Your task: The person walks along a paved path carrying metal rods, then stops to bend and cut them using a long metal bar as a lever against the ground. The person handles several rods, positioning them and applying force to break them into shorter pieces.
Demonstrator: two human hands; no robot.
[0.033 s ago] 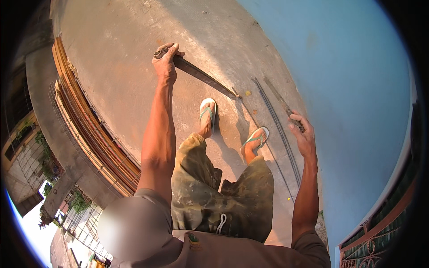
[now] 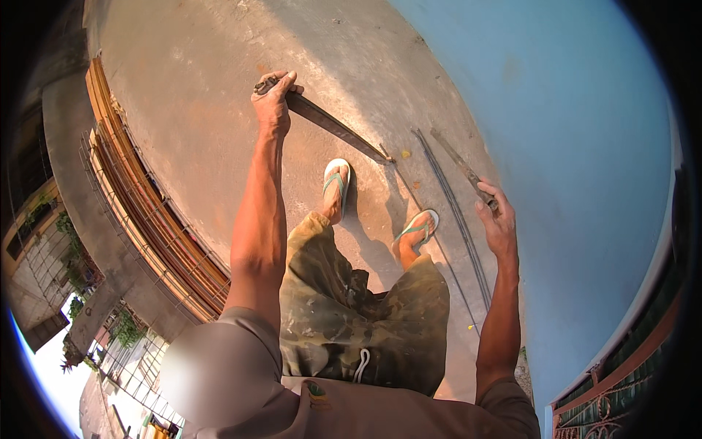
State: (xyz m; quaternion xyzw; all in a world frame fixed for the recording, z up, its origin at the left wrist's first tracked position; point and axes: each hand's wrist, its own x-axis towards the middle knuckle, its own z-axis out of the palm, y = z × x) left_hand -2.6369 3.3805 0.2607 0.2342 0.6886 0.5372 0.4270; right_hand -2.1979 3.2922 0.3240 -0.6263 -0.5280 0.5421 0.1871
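Note:
My left hand (image 2: 272,102) is closed around the upper end of a long dark flat bar (image 2: 329,123), which looks wide near my fist and narrow at its low end. That low end meets the tip of a thin steel rod (image 2: 455,279) on the ground, and the rod passes by my right sandal (image 2: 418,225). On the right, my right hand (image 2: 497,225) grips a long, narrow metal tool (image 2: 455,155) with a flat blade-like far end. Its exact kind I cannot make out. Between this hand and my right foot lie several dark rods (image 2: 450,194) side by side.
A blue wall (image 2: 570,146) curves along the right, with an ornate metal gate (image 2: 607,402) at the lower right. Long wooden strips (image 2: 150,208) and wire mesh line the left. Under me is a concrete floor (image 2: 197,132); my left sandal (image 2: 336,183) stands on it.
My left foot and knee have shifted slightly to the left. Both hands keep their holds, almost in the same places.

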